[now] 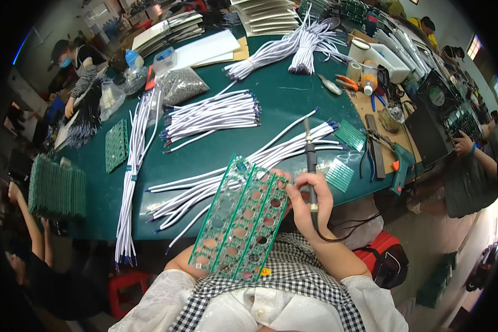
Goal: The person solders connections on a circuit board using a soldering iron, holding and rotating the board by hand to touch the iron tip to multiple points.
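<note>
A green circuit board panel (239, 221) with rows of round holes is tilted up over my lap. Behind it, my left hand (281, 173) supports the panel; most of that hand is hidden, with skin showing through the holes and fingertips at the top edge. My right hand (310, 196) is closed round a soldering iron (311, 160) whose tip points up and away. Its thumb and finger also meet the panel's right upper edge. Just beyond the panel, white cables (205, 185) with dark ends lie loosely fanned on the green table (282, 94).
Tied white cables (130, 188) hang over the front edge at left, near stacked green boards (58, 188). More cables (213, 119) lie mid-table. Small boards (340, 174), a glue gun (402, 169) and pliers (368, 157) are at right. Other people work on both sides.
</note>
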A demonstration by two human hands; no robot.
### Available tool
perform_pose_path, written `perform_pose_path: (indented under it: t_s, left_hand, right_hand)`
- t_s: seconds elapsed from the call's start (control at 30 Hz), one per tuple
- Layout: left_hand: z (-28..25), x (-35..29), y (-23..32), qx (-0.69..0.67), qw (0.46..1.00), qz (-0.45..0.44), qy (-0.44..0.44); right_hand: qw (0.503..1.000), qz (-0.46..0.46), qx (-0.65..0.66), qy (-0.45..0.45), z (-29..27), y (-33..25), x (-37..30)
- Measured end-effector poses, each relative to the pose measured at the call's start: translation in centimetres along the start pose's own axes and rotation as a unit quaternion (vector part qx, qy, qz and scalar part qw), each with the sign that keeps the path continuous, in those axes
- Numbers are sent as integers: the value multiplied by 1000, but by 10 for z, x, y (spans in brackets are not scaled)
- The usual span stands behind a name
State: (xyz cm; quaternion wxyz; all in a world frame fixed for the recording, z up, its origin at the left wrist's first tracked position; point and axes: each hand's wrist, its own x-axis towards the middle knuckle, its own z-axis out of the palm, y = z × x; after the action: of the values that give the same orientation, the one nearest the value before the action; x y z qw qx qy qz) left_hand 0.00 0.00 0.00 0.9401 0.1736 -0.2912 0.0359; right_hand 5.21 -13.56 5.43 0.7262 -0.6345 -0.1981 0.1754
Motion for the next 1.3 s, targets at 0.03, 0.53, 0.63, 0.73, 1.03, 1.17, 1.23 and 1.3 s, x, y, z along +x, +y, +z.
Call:
perform_pose_path:
  t_s: [0.03, 0.53, 0.63, 0.73, 1.03, 1.17, 1.23, 1.3]
  left_hand:
    - [14, 2, -6, -20, 998, 5, 63]
    - [54, -14, -52, 115, 923, -52, 364]
    - [50, -20, -31, -343, 869, -115, 337]
    - [82, -28, -24, -282, 823, -129, 477]
    - [97, -79, 3, -141, 912, -174, 343]
    - [102, -99, 12, -136, 921, -167, 325]
    - [102, -103, 15, -119, 928, -173, 308]
    - [101, -102, 14, -137, 916, -191, 325]
  right_hand:
    - [983, -157, -94, -24, -9, 4, 1]
    - [886, -373, -268, -70, -12, 0, -1]
    - [907, -351, -208, -100, 2, -11, -5]
    - [894, -371, -207, -144, -10, -14, -9]
    - [925, -252, -227, -173, -18, -1, 33]
    - [932, -218, -128, -258, -6, 8, 68]
    - [897, -276, -192, -287, 4, 10, 81]
    - [858, -313, -240, -328, 17, 12, 87]
